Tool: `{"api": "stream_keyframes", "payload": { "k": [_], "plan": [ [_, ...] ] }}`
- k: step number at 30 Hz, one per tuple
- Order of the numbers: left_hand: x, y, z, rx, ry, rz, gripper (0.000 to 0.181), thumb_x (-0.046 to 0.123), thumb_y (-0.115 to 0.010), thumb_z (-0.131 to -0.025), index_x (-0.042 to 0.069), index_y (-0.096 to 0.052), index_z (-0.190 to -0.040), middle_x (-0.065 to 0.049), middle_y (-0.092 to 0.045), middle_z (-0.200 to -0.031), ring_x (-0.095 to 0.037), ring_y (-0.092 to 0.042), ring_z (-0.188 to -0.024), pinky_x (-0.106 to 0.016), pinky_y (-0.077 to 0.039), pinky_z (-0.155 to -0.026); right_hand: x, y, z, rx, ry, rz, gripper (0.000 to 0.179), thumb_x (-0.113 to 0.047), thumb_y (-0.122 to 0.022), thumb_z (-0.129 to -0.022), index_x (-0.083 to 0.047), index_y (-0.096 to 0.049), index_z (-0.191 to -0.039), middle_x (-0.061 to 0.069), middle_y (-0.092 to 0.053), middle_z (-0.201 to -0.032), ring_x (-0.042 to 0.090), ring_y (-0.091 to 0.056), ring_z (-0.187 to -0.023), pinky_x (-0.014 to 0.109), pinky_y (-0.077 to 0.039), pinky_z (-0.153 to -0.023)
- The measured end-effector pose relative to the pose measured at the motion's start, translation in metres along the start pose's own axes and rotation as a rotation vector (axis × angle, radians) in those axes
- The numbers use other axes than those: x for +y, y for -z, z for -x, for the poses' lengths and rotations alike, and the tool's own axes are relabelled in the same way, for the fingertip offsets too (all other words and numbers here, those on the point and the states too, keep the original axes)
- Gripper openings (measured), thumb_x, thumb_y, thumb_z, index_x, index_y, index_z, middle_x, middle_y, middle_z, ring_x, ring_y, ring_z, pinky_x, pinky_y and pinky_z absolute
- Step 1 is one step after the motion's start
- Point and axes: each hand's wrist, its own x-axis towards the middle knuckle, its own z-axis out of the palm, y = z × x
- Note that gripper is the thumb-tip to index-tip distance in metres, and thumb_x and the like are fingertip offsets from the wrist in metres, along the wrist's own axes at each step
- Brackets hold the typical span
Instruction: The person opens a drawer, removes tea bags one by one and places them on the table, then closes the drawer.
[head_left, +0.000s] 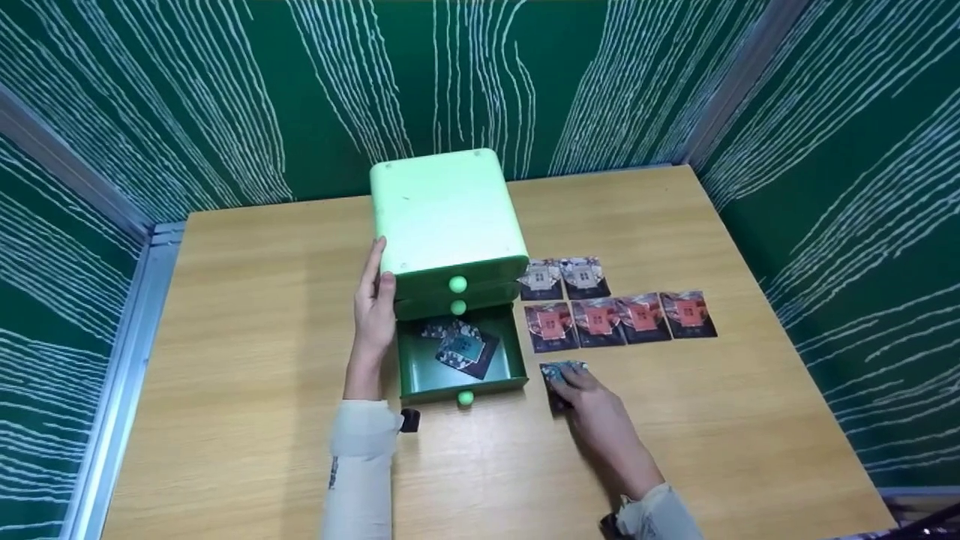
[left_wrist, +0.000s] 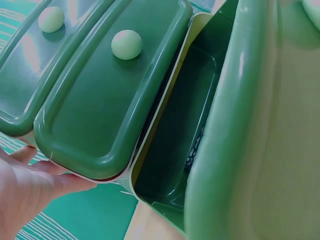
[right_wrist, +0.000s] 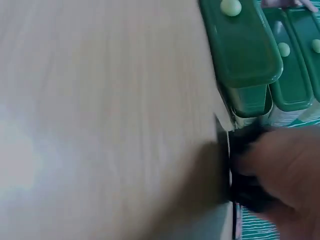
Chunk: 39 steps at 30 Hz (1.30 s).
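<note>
A light green drawer box (head_left: pixel 450 214) stands on the table with its lowest drawer (head_left: pixel 420 379) pulled out. My left hand (head_left: pixel 373 319) rests against the box's left side, its fingers lying along the wall and its thumb near the front corner. In the left wrist view that hand (left_wrist: pixel 30 192) touches the box's side. Inside the drawer lie dark cards with teal pictures (head_left: pixel 469 351), overlapping. Right of the drawer, my right hand (head_left: pixel 596 412) pinches another dark teal card (head_left: pixel 553 371) at the table top. The right wrist view shows this card (right_wrist: pixel 223 160) edge-on and blurred, partly behind the fingers.
Several red-pictured cards (head_left: pixel 643 316) form a row right of the box. Behind them lie two pale-pictured cards (head_left: pixel 585 277). The wooden table (head_left: pixel 247 360) is bounded by green, white-streaked walls (head_left: pixel 465 75). The two upper drawers are closed.
</note>
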Motion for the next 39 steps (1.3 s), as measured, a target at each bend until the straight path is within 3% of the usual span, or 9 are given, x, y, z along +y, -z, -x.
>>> {"api": "stream_keyframes", "payload": {
  "k": [3, 6, 12, 19, 24, 27, 30, 34, 39],
  "plan": [
    [0.000, -0.001, -0.001, -0.005, 0.018, 0.001, 0.049, 0.014, -0.039, -0.106, 0.009, -0.029, -0.153, -0.010, -0.017, -0.160, -0.016, -0.015, -0.145, -0.034, -0.013, -0.116, 0.001, 0.001, 0.000, -0.142, -0.047, -0.052, 0.054, -0.019, -0.071, -0.089, -0.014, -0.053, -0.140, 0.014, -0.038, -0.150, 0.038, -0.035, -0.136, 0.053, -0.038, -0.101],
    [0.000, -0.001, 0.000, 0.001, 0.023, 0.002, 0.049, 0.014, -0.039, -0.106, 0.009, -0.029, -0.153, -0.011, -0.016, -0.160, -0.017, -0.015, -0.146, -0.035, -0.013, -0.116, 0.002, 0.001, -0.002, -0.177, -0.051, -0.081, 0.059, -0.032, -0.071, -0.090, -0.014, -0.050, -0.142, 0.013, -0.033, -0.154, 0.036, -0.030, -0.139, 0.053, -0.036, -0.103],
    [0.000, -0.002, -0.001, -0.018, 0.034, 0.016, 0.049, 0.012, -0.039, -0.105, 0.007, -0.028, -0.153, -0.012, -0.017, -0.160, -0.017, -0.015, -0.146, -0.034, -0.014, -0.116, 0.004, -0.004, -0.002, -0.087, -0.003, -0.060, 0.049, -0.027, -0.069, -0.091, -0.009, -0.058, -0.136, 0.016, -0.042, -0.148, 0.036, -0.033, -0.138, 0.053, -0.035, -0.104],
    [0.002, -0.004, -0.003, -0.017, 0.018, 0.028, 0.049, 0.009, -0.038, -0.105, 0.005, -0.028, -0.153, -0.015, -0.017, -0.160, -0.019, -0.016, -0.146, -0.033, -0.014, -0.116, 0.001, 0.004, 0.000, -0.041, -0.022, -0.088, 0.047, -0.024, -0.068, -0.092, -0.008, -0.058, -0.136, 0.013, -0.042, -0.148, 0.034, -0.031, -0.139, 0.054, -0.033, -0.106],
    [0.002, -0.002, -0.004, -0.015, 0.006, 0.029, 0.049, 0.009, -0.038, -0.105, 0.005, -0.027, -0.153, -0.017, -0.016, -0.159, -0.020, -0.016, -0.146, -0.033, -0.014, -0.116, -0.006, 0.029, 0.004, 0.121, -0.027, -0.180, 0.041, -0.015, -0.068, -0.091, -0.005, -0.061, -0.131, 0.014, -0.047, -0.145, 0.033, -0.036, -0.137, 0.051, -0.033, -0.106],
    [0.002, 0.000, -0.003, -0.002, 0.012, 0.032, 0.049, 0.009, -0.038, -0.105, 0.005, -0.027, -0.153, -0.015, -0.016, -0.160, -0.019, -0.016, -0.146, -0.032, -0.014, -0.115, -0.010, 0.049, 0.002, 0.243, 0.027, -0.196, 0.038, -0.008, -0.071, -0.088, -0.003, -0.064, -0.125, 0.016, -0.054, -0.137, 0.034, -0.045, -0.130, 0.050, -0.037, -0.104],
    [0.002, 0.001, -0.002, 0.005, 0.013, 0.028, 0.049, 0.009, -0.038, -0.105, 0.004, -0.026, -0.153, -0.015, -0.016, -0.160, -0.018, -0.016, -0.146, -0.032, -0.014, -0.115, -0.016, 0.066, -0.005, 0.293, 0.052, -0.188, 0.033, -0.007, -0.072, -0.087, -0.004, -0.068, -0.120, 0.016, -0.061, -0.129, 0.033, -0.052, -0.124, 0.049, -0.041, -0.100],
    [0.002, 0.002, -0.001, 0.003, 0.022, 0.021, 0.049, 0.010, -0.038, -0.105, 0.004, -0.026, -0.153, -0.016, -0.015, -0.160, -0.019, -0.015, -0.146, -0.032, -0.014, -0.115, -0.034, 0.079, -0.021, 0.288, 0.118, -0.193, 0.031, -0.007, -0.074, -0.085, -0.006, -0.070, -0.116, 0.013, -0.064, -0.124, 0.029, -0.058, -0.118, 0.046, -0.045, -0.097],
    [0.001, 0.001, -0.001, -0.006, 0.035, 0.023, 0.050, 0.011, -0.037, -0.106, 0.005, -0.026, -0.153, -0.012, -0.016, -0.160, -0.018, -0.015, -0.146, -0.032, -0.014, -0.115, -0.064, 0.069, -0.058, 0.235, 0.324, -0.339, 0.026, -0.005, -0.074, -0.084, -0.010, -0.073, -0.109, 0.006, -0.069, -0.113, 0.020, -0.064, -0.106, 0.037, -0.050, -0.092]
  ]
}}
